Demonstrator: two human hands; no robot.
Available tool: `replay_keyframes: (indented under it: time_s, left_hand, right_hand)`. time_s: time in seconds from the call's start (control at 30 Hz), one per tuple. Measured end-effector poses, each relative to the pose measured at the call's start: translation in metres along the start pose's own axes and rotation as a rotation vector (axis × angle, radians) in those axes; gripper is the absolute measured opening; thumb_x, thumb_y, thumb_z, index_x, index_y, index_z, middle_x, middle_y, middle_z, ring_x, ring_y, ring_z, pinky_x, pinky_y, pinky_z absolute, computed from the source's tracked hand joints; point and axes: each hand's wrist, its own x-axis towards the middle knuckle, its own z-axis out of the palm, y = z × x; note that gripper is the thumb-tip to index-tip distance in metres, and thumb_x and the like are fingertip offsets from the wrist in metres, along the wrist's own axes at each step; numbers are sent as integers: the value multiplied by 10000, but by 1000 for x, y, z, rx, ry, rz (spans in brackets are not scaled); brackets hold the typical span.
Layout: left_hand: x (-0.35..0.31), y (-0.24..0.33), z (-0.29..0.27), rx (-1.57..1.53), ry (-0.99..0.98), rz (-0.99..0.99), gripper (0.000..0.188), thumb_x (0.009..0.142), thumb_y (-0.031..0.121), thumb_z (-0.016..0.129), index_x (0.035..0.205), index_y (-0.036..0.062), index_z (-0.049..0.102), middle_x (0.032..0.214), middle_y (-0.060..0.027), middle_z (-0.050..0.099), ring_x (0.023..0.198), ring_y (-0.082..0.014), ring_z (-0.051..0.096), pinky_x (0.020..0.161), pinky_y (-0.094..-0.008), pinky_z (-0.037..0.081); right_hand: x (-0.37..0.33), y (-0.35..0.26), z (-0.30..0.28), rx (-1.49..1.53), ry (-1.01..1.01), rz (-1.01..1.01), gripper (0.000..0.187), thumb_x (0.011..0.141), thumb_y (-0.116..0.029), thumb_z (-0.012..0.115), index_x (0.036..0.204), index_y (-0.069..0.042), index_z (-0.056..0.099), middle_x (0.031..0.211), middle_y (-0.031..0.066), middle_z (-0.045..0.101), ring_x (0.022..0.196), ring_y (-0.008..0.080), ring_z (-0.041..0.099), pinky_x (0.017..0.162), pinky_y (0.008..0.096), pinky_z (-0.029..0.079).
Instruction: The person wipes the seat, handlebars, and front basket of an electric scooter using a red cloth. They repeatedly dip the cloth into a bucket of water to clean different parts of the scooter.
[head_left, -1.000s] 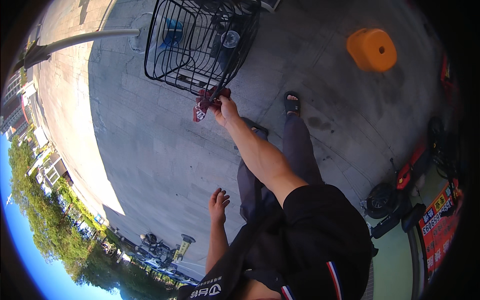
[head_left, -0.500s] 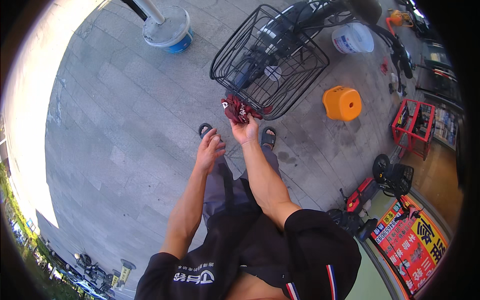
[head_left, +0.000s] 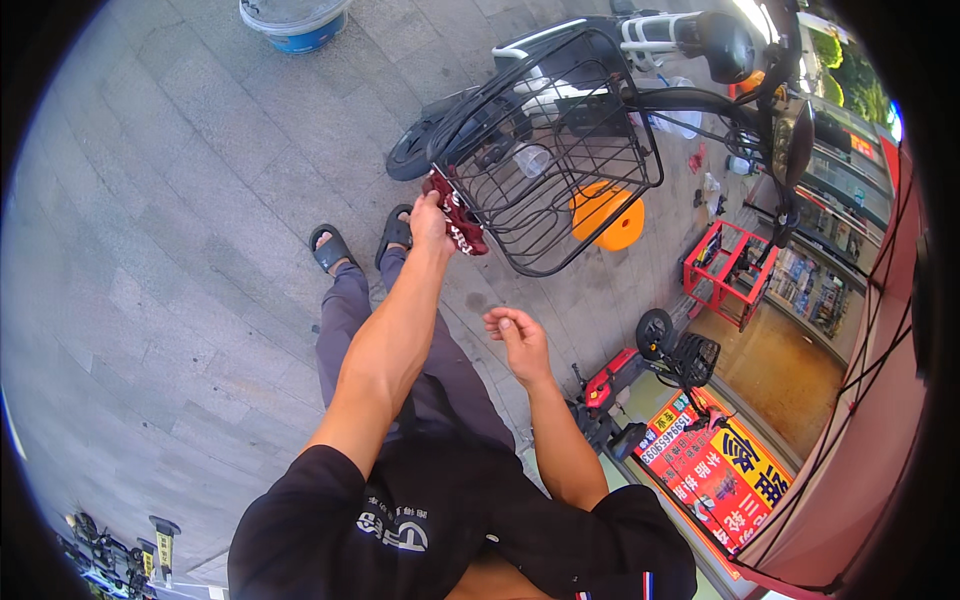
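Note:
A dark red cloth with white markings [head_left: 458,218] lies against the front rim of a black wire basket [head_left: 560,225], which is mounted on an electric scooter. My left hand [head_left: 430,222] is closed around the cloth's left side, pressing it to the basket's edge. Below the basket, my right hand [head_left: 522,348] hangs in the air with its fingers loosely bent and nothing visible in them. A clear plastic cup [head_left: 532,160] shows through the basket's wires; whether it sits inside the basket or beyond it, I cannot tell.
An orange plastic stool [head_left: 618,222] stands just behind the basket. Further right are a red metal frame [head_left: 735,262], a small red scooter [head_left: 612,378] and a red-yellow sign board [head_left: 715,465]. A blue-and-white bucket [head_left: 297,28] stands at the far left on grey paving.
The cloth has passed from my right hand to my left. My right hand has drawn back from the basket. The view has shifted, with more of the scooter's front showing.

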Motion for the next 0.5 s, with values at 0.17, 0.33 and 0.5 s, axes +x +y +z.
replay_keyframes:
  time_s: [0.17, 0.33, 0.5]
  left_hand:
    - [40, 82, 45, 150, -227, 293, 198, 975, 105, 476, 1127, 20, 571, 955, -92, 660, 784, -215, 668, 678, -388, 590]
    - [28, 95, 52, 520, -308, 182, 308, 960, 93, 525, 1251, 14, 587, 1018, -71, 686, 862, -143, 645, 758, -293, 533]
    - [31, 27, 16, 79, -128, 225, 288, 1008, 178, 468, 1243, 26, 536, 1079, -69, 650, 852, -158, 633, 760, -332, 544]
  right_hand:
    - [18, -44, -65, -82, 152, -179, 175, 1008, -142, 535, 1079, -7, 622, 990, 60, 682, 852, 104, 621, 764, 242, 510]
    - [42, -69, -67, -126, 11, -264, 162, 1006, -135, 539, 1060, -5, 621, 990, 53, 673, 855, 94, 611, 771, 239, 504]
    - [56, -88, -67, -136, -33, -332, 146, 1001, -115, 544, 1060, -4, 618, 996, 48, 665, 869, 92, 602, 780, 234, 496]
